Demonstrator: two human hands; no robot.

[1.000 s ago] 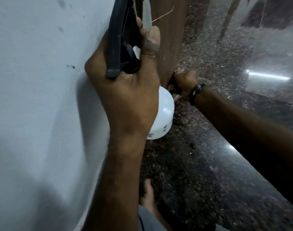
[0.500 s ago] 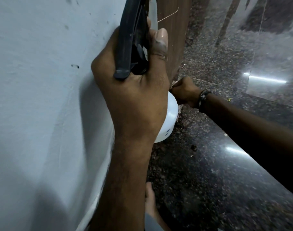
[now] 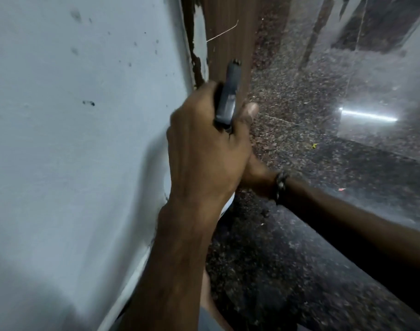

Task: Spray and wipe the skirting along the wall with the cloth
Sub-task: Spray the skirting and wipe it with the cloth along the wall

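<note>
Polished dark speckled stone floor [image 3: 299, 247], reflecting a bright strip of light. Small scraps of debris lie on it: a yellow fleck [image 3: 314, 146] and a red fleck [image 3: 341, 189], well apart.

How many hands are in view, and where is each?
2. The left hand is up beside the wall, gripping the spray bottle's black trigger head. The right hand is lower, mostly hidden behind the left; what it holds can't be seen.

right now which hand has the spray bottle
The left hand, near the wall, grips the spray bottle by its dark head. The right hand sits lower behind it, wearing a dark wristband.
</note>
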